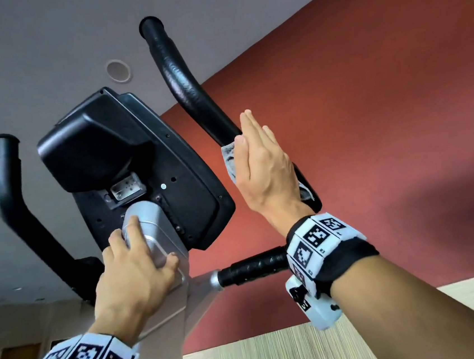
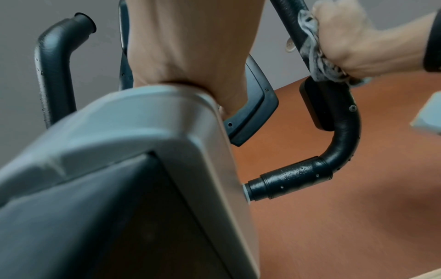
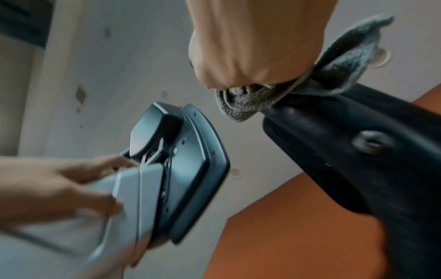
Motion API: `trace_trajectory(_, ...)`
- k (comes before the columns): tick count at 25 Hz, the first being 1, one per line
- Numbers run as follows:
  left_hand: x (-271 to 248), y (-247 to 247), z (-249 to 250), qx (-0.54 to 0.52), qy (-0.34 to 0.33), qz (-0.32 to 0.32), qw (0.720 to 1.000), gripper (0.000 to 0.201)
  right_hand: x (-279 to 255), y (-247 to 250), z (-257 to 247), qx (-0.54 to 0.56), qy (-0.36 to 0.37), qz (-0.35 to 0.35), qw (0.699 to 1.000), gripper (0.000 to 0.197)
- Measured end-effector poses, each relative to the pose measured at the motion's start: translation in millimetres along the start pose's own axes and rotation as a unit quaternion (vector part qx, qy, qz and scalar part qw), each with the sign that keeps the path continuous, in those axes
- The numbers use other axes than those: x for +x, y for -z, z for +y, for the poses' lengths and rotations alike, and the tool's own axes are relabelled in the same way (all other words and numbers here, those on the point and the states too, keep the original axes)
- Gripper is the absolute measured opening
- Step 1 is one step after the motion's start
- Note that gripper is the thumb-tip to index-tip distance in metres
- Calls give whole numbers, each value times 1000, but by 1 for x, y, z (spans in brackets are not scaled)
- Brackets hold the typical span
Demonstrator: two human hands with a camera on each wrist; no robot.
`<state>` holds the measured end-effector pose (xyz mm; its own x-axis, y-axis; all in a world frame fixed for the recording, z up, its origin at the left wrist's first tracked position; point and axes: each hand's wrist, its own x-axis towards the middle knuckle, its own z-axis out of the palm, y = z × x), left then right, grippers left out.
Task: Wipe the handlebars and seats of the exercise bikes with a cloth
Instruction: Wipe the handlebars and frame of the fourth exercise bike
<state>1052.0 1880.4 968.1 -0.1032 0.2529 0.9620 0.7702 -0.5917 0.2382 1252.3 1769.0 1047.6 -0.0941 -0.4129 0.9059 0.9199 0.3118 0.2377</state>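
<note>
right hand (image 1: 263,162) presses grey cloth (image 1: 229,158) against black handlebar (image 1: 181,80).

Two hands (image 1: 135,277), two handlebars (image 1: 188,88), one cloth (image 1: 229,158)
</note>
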Motion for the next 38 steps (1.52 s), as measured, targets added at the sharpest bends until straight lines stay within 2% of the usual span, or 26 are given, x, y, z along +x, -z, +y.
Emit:
trace_trajectory(3,-1,0,1,-3,0,2,1000,95,-29,4,22,-46,7,29,999,60)
trace_trajectory(6,-2,1,2,-2,-3,2,1000,94,-21,-3,14,-105,22,59,992,58)
trace_trajectory(10,0,-1,-1,0,-2,3,1000,93,10,-18,-12,-68,45,104,991,60)
trace_trajectory(14,1,-1,-2,1,-2,6,1000,93,-10,-10,19,-61,84,87,991,56)
trace_trajectory(19,0,-1,-1,1,0,7,1000,91,-51,5,65,15,-32,60,998,57)
trace_trajectory(23,0,0,-1,4,1,5,1000,91,-53,11,68,66,-88,38,993,57)
trace_trajectory(26,1,0,0,7,1,3,1000,90,-38,12,60,49,-80,12,996,58)
trace_trajectory(29,2,-1,-1,13,5,7,1000,90,-35,12,65,92,-62,3,994,58)
trace_trajectory(34,1,-1,0,15,9,5,1000,89,-68,17,87,99,-129,-9,987,58)
trace_trajectory(36,0,-1,1,17,10,4,1000,89,-54,14,75,85,-122,2,989,59)
trace_trajectory(38,2,-1,1,18,9,0,1000,89,-35,11,59,70,-85,28,994,56)
